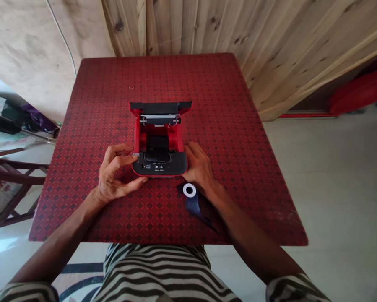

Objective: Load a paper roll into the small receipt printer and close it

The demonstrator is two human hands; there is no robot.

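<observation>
The markings and buttons on the black front panel of the red plastic printer with its lid raised [159,142] are too small to read, and its open dark compartment shows no discernible contents. The right hand [199,167] covers the printer's right side wall, so finger contact there cannot be judged. The dark blue strip trailing from the small white-cored roll [189,190] passes under the right forearm; both arms are cut off by the lower edge.

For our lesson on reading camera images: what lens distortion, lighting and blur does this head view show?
Head view: wide-angle warp bows the table edges and wall planks; soft, even light with faint shadows under the left hand and right hand; printer sharp, edges slightly soft.
</observation>
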